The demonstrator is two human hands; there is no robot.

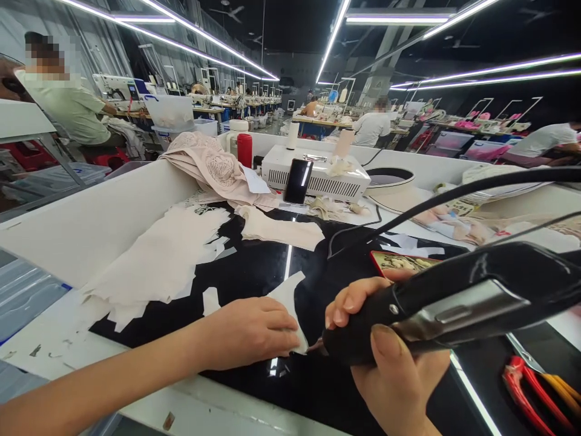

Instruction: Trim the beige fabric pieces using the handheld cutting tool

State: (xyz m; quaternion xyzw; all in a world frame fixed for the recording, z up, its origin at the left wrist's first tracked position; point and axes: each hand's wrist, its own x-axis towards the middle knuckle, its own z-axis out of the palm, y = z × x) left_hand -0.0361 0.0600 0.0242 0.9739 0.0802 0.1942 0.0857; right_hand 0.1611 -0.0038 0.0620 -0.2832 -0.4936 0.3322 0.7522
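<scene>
My right hand (pixel 394 363) is wrapped round a thick black corded handheld tool (pixel 363 327) with a metal lever along its side. The thin tip of the tool points left and meets the lower edge of a small white fabric piece (pixel 290 297). My left hand (pixel 254 333) has its fingers together on that piece, over the glossy black tabletop (pixel 254 272); its thumb is hidden. A smaller white scrap (pixel 210 300) lies just beyond my left wrist.
Left is a pile of pale fabric pieces (pixel 154 260); further back are a beige cut piece (pixel 281 228), a phone (pixel 298 180) and a white vented box (pixel 318 172). Red-handled scissors (pixel 521 387) lie at right, near a small red-rimmed tray (pixel 374 260). The tool's black cable (pixel 436 200) arches overhead.
</scene>
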